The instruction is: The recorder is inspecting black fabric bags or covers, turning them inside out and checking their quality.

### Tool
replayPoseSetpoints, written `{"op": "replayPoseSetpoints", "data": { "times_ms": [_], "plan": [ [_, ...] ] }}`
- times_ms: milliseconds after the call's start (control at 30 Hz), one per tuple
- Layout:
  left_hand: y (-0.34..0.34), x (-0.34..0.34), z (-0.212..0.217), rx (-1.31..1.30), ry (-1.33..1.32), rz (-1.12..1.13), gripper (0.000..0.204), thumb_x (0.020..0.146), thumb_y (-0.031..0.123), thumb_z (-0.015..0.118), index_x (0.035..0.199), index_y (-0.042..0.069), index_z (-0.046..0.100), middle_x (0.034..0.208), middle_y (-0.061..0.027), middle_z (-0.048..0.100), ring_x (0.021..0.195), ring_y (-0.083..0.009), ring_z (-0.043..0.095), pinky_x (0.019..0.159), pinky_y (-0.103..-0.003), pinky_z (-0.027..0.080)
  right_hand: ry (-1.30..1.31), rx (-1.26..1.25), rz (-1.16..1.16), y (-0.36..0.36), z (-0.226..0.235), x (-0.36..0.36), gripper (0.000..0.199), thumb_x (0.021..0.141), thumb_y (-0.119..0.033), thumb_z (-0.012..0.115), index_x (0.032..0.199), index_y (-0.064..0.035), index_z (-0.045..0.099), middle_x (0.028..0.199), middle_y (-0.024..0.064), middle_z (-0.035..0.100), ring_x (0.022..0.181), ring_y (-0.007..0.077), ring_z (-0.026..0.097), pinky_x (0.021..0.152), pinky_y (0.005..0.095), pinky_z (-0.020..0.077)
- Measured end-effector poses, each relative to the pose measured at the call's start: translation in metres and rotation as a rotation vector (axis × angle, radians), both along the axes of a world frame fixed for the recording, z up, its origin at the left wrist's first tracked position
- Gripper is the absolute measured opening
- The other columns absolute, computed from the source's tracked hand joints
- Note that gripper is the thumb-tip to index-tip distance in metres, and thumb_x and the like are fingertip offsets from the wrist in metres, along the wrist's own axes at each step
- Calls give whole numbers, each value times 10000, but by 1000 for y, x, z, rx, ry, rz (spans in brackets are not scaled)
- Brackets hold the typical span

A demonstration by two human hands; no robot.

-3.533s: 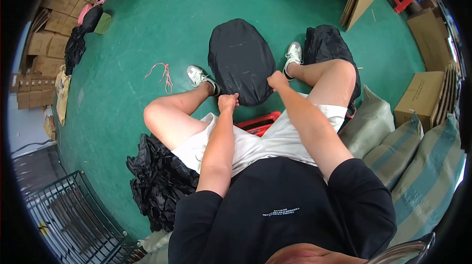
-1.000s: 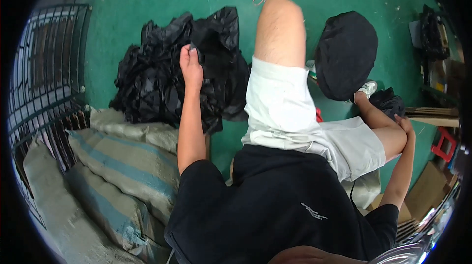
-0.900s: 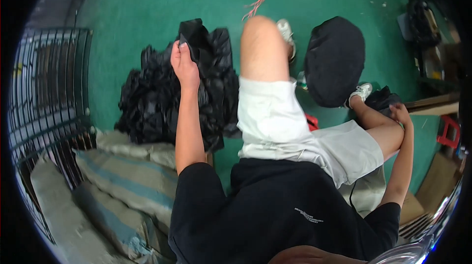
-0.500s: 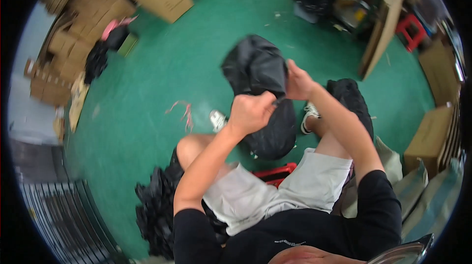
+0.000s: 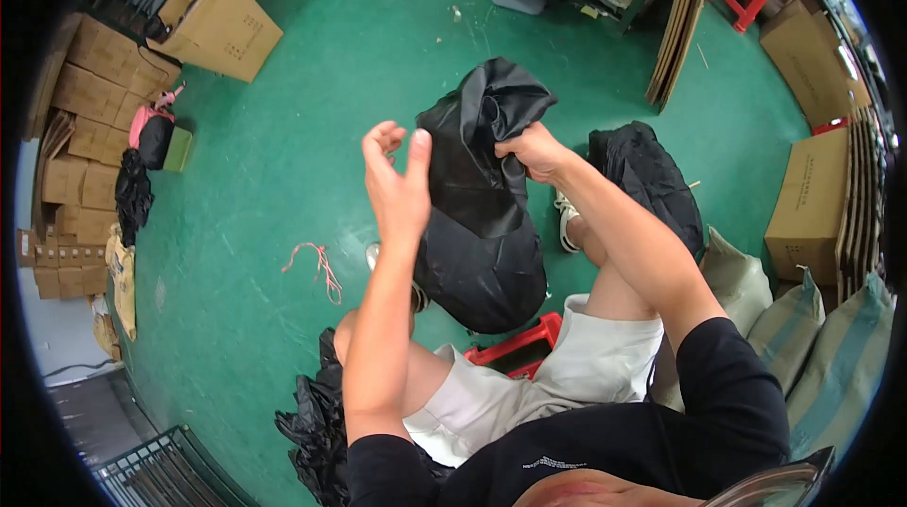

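Note:
A long black fabric bag (image 5: pixel 482 266) stands on the floor between my feet, its upper part raised and folded loosely at the top. My right hand (image 5: pixel 539 153) is closed around the gathered cloth near the bag's upper right side. Left of the bag, my left hand (image 5: pixel 397 176) is held up with its fingers apart and thumb raised, holding nothing. Whether its edge brushes the bag I cannot tell. A second black bag (image 5: pixel 642 176), plump and dark, lies beside my right foot.
By my left leg lies a heap of black material (image 5: pixel 316 431). A red plastic stool (image 5: pixel 515 346) is between my legs. Woven sacks (image 5: pixel 784 327) and a cardboard box (image 5: pixel 808 205) stand at the right. Pink string (image 5: pixel 321 266) lies on the green floor, and an open carton (image 5: pixel 222 25) stands far left.
My left hand has let go of the bag's cloth and moved left, opening. My right hand now grips the cloth near the top. The view has shifted somewhat to the right.

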State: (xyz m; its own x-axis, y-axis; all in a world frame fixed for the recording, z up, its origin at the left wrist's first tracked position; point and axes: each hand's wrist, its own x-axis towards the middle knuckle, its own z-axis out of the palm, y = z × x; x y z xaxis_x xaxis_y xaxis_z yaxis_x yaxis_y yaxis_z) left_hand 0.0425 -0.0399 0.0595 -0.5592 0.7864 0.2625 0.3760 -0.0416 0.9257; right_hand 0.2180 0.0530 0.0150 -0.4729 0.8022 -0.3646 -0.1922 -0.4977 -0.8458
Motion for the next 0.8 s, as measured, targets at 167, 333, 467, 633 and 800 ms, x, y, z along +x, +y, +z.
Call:
{"op": "replayPoseSetpoints", "data": {
  "times_ms": [167,333,467,633,800],
  "plan": [
    [2,-38,-33,-391,-1025,-276,531,884,458,659,1115,-15,586,1065,-99,636,966,-197,597,877,-332,462,-60,88,201,-12,-1,-12,490,667,149,597,1133,-3,610,1005,49,621,925,183,586,807,323,497],
    [5,-41,-36,-128,-1090,-307,100,850,82,684,928,64,624,898,-27,645,785,-120,608,712,-264,489,74,21,193,-12,14,-20,586,637,155,604,1202,5,569,1063,76,622,988,209,602,914,340,482],
    [13,-49,-28,63,-1048,-181,184,784,-54,655,904,74,601,849,-13,617,749,-107,600,687,-246,484,167,-129,130,3,6,-12,579,652,94,632,1219,11,551,1096,110,633,1028,240,615,958,365,473],
    [3,-70,-18,246,-956,-94,259,710,-112,589,895,67,564,823,-1,595,718,-93,555,697,-229,455,392,-145,150,1,24,-16,437,736,-38,637,1166,10,574,1102,123,654,1009,245,634,950,375,487],
    [-2,-77,-20,217,-779,-73,266,671,-121,530,863,62,548,763,30,519,692,-79,503,686,-204,406,407,-23,99,12,6,-12,379,753,-2,600,1131,23,584,1045,118,675,933,215,664,891,347,525]
  ]
}}
